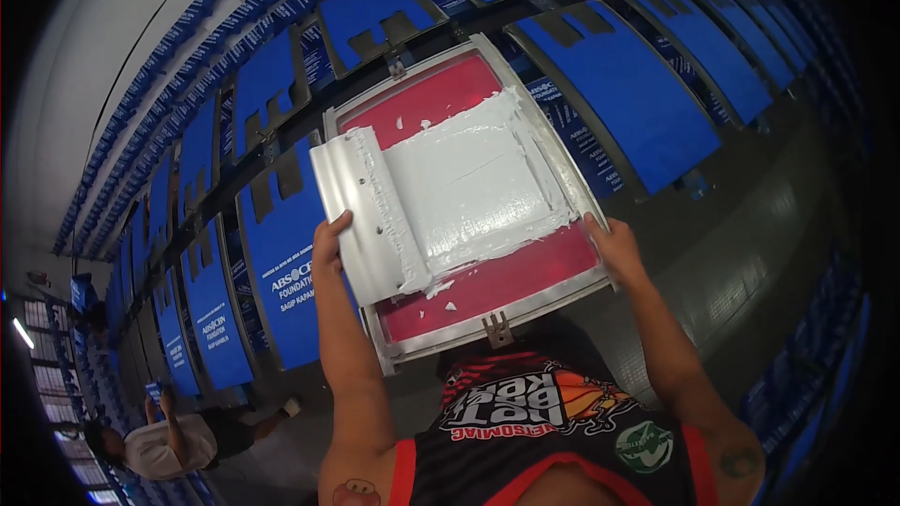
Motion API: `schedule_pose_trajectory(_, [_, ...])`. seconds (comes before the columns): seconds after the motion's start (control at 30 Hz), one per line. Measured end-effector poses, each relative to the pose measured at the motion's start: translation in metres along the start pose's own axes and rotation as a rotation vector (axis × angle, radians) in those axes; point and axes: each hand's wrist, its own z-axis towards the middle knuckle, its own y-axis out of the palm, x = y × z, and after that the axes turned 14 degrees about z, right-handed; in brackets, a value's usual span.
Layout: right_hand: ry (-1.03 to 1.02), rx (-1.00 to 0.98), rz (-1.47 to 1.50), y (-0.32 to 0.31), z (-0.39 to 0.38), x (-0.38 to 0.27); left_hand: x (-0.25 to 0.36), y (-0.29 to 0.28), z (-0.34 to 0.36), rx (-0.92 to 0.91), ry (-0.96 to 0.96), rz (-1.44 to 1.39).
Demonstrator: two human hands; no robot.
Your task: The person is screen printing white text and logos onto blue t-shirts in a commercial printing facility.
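Note:
A screen frame (473, 323) with red mesh (450, 293) is held in front of me, coated across its middle with thick white paste (473, 173). A metal squeegee (347, 178), smeared white along its inner edge, lies along the frame's left side. My left hand (330, 242) is closed on the squeegee's outer edge; whether it also touches the frame behind cannot be made out. My right hand (609, 248) grips the frame's right rail, near its lower corner. Metal clamps (497, 328) sit on the frame's top and bottom rails.
Rows of boards carrying blue sheets (619, 98) stretch behind the frame to both sides. Blue items hang on overhead lines (150, 84). A person (169, 445) in a white shirt stands at lower left, holding a blue item. Grey floor (712, 253) shows at right.

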Motion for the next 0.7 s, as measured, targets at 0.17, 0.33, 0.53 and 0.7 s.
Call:
schedule_pose_trajectory(0.17, [-0.03,-0.035,-0.067,-0.049,0.059,0.003,-0.006,0.059,0.012,0.013,-0.049,-0.064])
schedule_pose_trajectory(0.33, [0.022,-0.052,-0.033,-0.061,0.077,0.014,-0.009,0.075,0.014,0.058,-0.055,-0.06])
schedule_pose_trajectory(0.53, [0.084,-0.099,-0.057,-0.067,0.098,0.014,-0.019,0.089,0.013,0.088,-0.061,-0.137])
schedule_pose_trajectory(0.7, [-0.39,0.122,-0.406,-0.048,0.066,0.013,0.003,0.084,0.016,0.046,0.006,0.156])
